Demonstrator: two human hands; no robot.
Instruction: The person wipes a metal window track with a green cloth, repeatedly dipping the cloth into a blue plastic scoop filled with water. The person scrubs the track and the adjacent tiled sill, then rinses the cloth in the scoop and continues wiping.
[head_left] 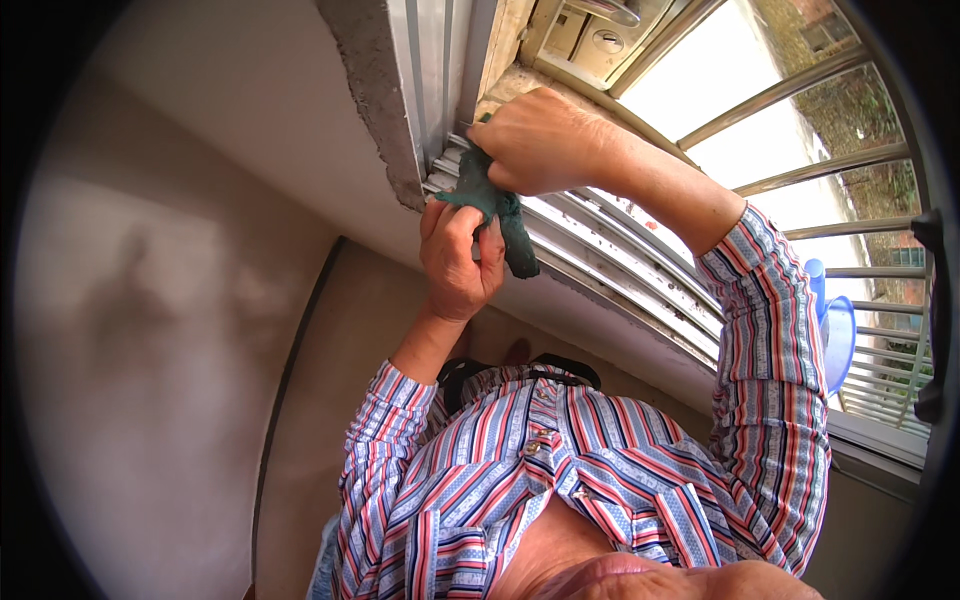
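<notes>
A dark green cloth [478, 183] is bunched between my two hands at the corner of a window track [590, 235]. My left hand [462, 255] grips its lower edge, thumb and fingers pinched together. Over the upper part of the cloth, my right hand [540, 145] is closed, reaching across the sill to the far end of the track. One end of the cloth hangs down over the sill's inner edge. Dark specks of dirt lie along the white track rails. The right fingertips are partly hidden by the hand itself.
A ridged white window frame [432, 70] stands upright beside rough grey plaster [375, 95]. Metal bars [800, 165] run outside the window. A blue plastic item [838, 340] sits by the bars at right. A pale wall [150, 330] is at left.
</notes>
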